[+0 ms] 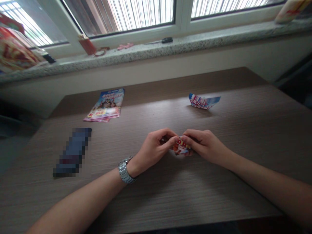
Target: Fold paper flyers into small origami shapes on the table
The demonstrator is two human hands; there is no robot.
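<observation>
Both my hands meet over the table around a small folded piece of colourful printed paper (181, 149), which shows red, white and orange print. My left hand (156, 144), with a metal watch (126, 169) on its wrist, pinches the paper's upper left edge between thumb and fingers. From the other side my right hand (207, 144) grips the upper right edge, its thumb close to the left one. The paper's back and most of my fingertips are hidden. Beyond my right hand a folded blue and red printed paper (204, 102) stands partly upright on the table.
On the wooden table (151, 208) a stack of colourful leaflets (106, 104) lies at the back left. A dark, pixelated flat object (74, 151) rests nearer on the left. The stone windowsill (136, 53) holds a red small box (87, 45) and a black-handled tool (167, 40).
</observation>
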